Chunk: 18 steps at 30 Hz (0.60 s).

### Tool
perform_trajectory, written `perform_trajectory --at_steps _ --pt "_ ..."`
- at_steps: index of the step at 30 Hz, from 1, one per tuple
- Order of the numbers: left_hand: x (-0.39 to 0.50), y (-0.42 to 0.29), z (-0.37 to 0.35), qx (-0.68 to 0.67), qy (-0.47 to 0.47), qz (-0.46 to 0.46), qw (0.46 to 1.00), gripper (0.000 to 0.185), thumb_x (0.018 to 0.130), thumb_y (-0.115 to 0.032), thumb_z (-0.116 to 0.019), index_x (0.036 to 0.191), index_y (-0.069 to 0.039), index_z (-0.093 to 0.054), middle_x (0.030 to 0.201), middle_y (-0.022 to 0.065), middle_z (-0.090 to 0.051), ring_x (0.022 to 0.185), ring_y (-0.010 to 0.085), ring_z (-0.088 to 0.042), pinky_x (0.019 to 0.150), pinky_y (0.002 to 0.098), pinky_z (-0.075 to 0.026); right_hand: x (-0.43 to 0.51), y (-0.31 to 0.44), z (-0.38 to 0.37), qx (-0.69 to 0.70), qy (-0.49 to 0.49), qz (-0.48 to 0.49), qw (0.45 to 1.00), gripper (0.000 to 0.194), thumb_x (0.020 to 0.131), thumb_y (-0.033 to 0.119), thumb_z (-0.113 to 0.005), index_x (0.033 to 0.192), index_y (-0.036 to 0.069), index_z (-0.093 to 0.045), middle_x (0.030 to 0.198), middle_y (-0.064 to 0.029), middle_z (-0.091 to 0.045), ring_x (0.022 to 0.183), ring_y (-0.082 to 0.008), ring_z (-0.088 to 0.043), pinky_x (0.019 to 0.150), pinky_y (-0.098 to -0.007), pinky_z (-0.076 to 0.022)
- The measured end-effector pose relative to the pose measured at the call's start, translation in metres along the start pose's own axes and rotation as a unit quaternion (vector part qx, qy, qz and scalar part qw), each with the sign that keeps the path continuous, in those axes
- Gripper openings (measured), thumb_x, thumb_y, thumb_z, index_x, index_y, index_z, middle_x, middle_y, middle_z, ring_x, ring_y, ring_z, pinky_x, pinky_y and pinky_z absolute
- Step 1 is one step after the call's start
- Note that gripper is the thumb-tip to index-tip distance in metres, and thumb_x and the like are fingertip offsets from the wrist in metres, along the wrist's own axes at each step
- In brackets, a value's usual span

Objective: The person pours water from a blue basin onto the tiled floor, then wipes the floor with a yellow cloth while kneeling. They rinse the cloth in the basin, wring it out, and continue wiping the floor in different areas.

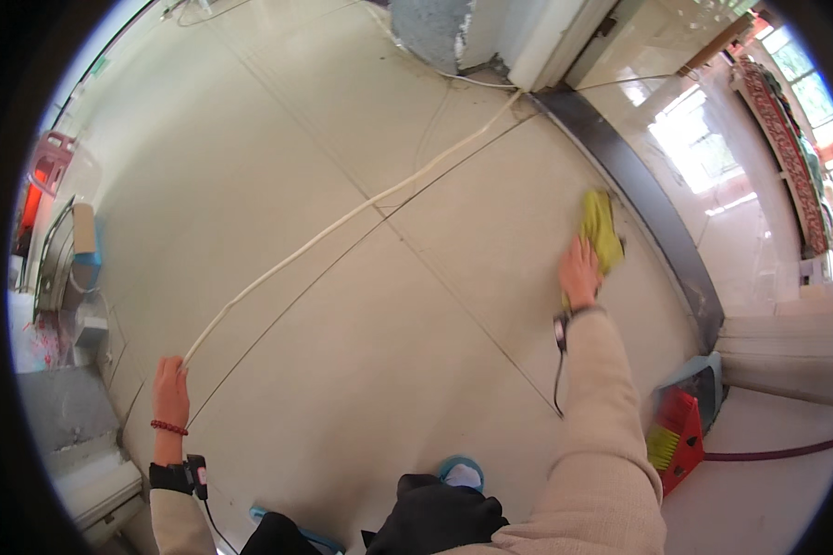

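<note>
My right hand (581,272) presses a yellow-green cloth (600,225) onto the tiled floor (305,173), a little left of a dark metal door threshold (638,159). At the lower left, my left hand (171,392) is closed around a white cable (305,246). From that hand the cable runs across the tiles up to the foot of the door frame. The palms and most of the fingertips are hidden by the backs of my hands.
A red broom (682,440) with yellow bristles and a blue-grey dustpan (708,388) lie at the lower right. A pink plastic stool (54,161) stands at the far left. My feet, in blue slippers (480,466), are at the bottom.
</note>
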State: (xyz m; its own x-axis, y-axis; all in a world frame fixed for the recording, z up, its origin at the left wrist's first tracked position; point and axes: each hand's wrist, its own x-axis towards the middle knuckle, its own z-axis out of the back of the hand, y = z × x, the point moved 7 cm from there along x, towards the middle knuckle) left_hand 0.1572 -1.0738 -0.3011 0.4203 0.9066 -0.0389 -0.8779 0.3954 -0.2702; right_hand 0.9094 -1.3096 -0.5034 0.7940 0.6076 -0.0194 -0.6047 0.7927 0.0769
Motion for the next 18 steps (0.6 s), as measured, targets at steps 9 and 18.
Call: perform_trajectory --at_steps 9,18 --pt "0.016 0.056 -0.056 0.067 0.062 -0.013 0.996 0.021 0.086 0.006 -0.051 0.107 0.001 -0.051 0.106 0.0198 -0.054 0.095 0.04 -0.055 0.081 0.0429 -0.046 -0.32 -0.102 0.042 0.155 0.003 0.03 0.988 0.054 0.074 -0.006 -0.052 0.126 0.008 -0.054 0.134 -0.0193 -0.047 0.124 -0.0367 -0.042 0.103 -0.0518 -0.0337" --pt "0.041 0.062 -0.053 0.206 0.126 0.045 0.969 0.019 0.085 0.005 -0.053 0.103 -0.002 -0.051 0.103 0.0195 -0.055 0.096 0.0409 -0.055 0.079 0.047 -0.047 -0.282 -0.162 0.023 0.104 -0.037 -0.233 0.966 0.06 0.092 0.031 -0.048 0.145 0.008 -0.031 0.153 -0.0165 -0.026 0.141 -0.0295 -0.024 0.107 -0.0529 -0.0178"
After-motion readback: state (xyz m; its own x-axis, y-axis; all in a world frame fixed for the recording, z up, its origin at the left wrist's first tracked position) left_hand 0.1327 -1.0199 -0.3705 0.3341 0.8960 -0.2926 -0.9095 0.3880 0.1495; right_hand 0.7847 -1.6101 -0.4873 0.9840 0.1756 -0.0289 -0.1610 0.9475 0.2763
